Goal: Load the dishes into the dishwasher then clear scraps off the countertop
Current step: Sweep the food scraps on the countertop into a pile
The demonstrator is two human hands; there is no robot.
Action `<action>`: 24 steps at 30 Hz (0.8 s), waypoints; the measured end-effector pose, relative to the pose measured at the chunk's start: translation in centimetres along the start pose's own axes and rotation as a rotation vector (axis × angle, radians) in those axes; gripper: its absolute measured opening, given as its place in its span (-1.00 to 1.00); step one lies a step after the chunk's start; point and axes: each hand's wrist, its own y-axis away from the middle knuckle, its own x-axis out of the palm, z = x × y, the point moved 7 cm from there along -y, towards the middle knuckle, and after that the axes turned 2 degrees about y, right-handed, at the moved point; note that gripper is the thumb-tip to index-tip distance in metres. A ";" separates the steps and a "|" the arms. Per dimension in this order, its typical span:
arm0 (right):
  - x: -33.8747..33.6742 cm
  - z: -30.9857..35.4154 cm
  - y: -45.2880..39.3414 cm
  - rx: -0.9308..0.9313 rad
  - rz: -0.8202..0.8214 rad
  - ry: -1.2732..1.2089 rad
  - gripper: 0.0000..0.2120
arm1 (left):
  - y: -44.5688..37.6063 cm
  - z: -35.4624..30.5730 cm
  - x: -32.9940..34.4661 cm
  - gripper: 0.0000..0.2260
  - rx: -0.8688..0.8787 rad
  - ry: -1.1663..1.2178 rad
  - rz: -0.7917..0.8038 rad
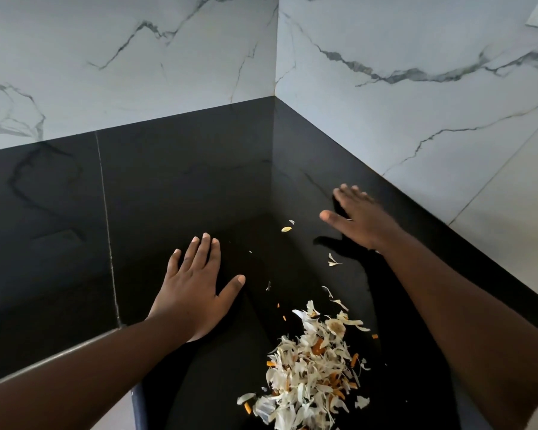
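Your fingers (199, 252) on the left hand (196, 293) lay straight and close together, flat on the black desk (184, 187), thumb splayed toward the pile of scraps (311, 373). They held nothing. Your right hand (359, 217) was also spread, its fingers straight and slightly apart, reaching toward the corner beyond the pile; it was blurred, and you could not tell from this view whether the palm was touching the desk or just above it.

The pile lay nearer to you than both hands, between your forearms: pale papery peels mixed with small orange bits. Loose pieces were scattered on the far side of the pile: a yellowish flake (286, 229) up between your two hands, a white sliver (333, 261) close below your right wrist, and tiny orange specks (278, 305) just beyond the pile's far edge.

Sweeping looked to be the step in hand, so the edge of the right palm was the tool to use. Kept low against the desk and drawn toward the pile, it would catch the flake and sliver instead of riding over them. The peels looked light and likely to flutter, so a slow drag suited better than a flick. Your left hand could have served as a wall on the pile's left side, stopping bits from sliding past. The corner of the marble wall (385, 119) beyond the pile deserved a check for strays.
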 end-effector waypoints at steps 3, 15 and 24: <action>1.1 5.0 1.1 -0.172 0.055 -0.028 0.18 | 0.1 0.0 0.0 -0.10 -0.002 -0.002 0.009; 3.6 16.1 10.7 -0.667 0.340 -0.065 0.03 | 0.5 -0.6 -0.8 0.12 0.014 0.019 0.046; 1.4 15.9 12.3 -0.468 0.361 -0.740 -0.16 | 0.7 -0.8 -1.0 0.18 0.025 0.041 0.058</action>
